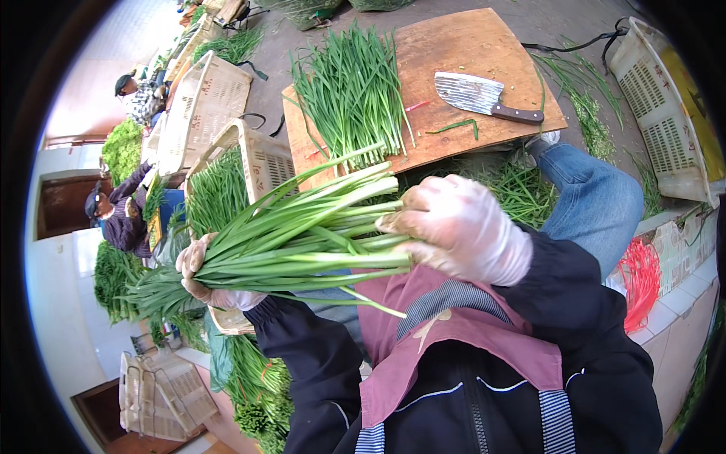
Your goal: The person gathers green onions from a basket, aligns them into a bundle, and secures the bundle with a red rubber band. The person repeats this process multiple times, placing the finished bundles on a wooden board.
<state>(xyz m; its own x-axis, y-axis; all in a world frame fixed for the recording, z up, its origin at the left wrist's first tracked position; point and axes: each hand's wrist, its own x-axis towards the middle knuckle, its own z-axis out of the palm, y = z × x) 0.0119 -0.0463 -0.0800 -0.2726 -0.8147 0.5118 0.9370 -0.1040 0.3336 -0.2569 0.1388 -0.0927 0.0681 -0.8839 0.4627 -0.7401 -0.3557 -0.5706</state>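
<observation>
A loose bunch of long flat green leaves with pale stems, like garlic chives point(295, 244), lies across in front of my apron. My left hand point(195, 269), in a thin clear glove, is wrapped around the leafy end. At the pale stem ends, my gloved right hand point(462, 227) has its fingers and thumb curled on several stalks. Beyond them a thick pile of the same greens point(351, 96) rests on a wooden board point(459, 45). A cleaver point(471, 93) with a dark handle lies flat on that board, its blade pointing left.
A plastic crate point(272, 162) holding greens stands left of the board; another crate point(658, 96) is at far right. Red ties point(641, 278) hang over a tiled ledge point(675, 303). Leaf scraps point(522, 187) lie below the board. Two people sit among crates at left.
</observation>
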